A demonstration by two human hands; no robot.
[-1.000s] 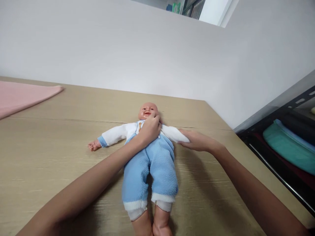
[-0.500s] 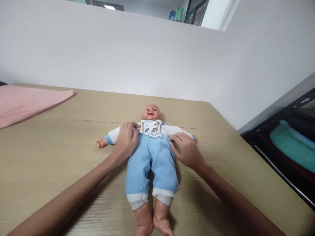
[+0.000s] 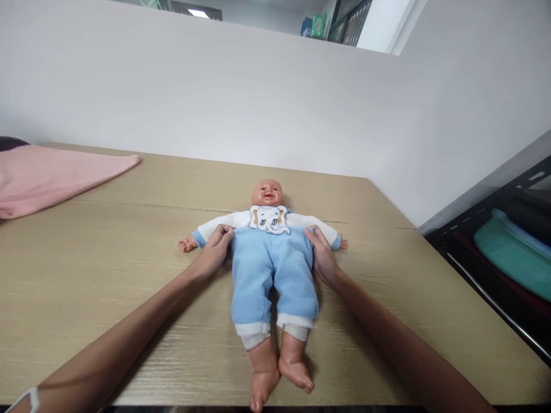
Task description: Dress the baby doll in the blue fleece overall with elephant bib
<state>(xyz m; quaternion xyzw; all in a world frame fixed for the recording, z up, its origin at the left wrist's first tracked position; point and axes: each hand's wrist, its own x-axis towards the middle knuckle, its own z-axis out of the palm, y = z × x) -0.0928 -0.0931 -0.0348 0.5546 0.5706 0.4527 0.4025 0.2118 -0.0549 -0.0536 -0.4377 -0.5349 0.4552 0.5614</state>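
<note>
A baby doll [image 3: 267, 194] lies on its back on the wooden table [image 3: 142, 275], head toward the wall, bare feet toward me. It wears a fleecy blue-and-white outfit [image 3: 253, 264] with an elephant patch [image 3: 269, 220] on the chest. My left hand [image 3: 217, 248] pinches the outfit's edge at the doll's side, left of the patch. On the opposite side my right hand [image 3: 322, 252] grips the outfit at the same height, thumb on top. The fingers of both hands are partly hidden by the cloth and the doll's body.
A pink cloth [image 3: 64, 175] lies at the table's far left, with a dark object [image 3: 11, 142] behind it. A white wall [image 3: 241, 97] rises behind the table. To the right stands a black metal rack [image 3: 469, 229] holding folded green cloth [image 3: 508, 249].
Both hands have closed on the outfit's sides at waist height; the left moved down off the doll's shoulder area. The cloth now looks wider and flatter, and the view has shifted slightly.
</note>
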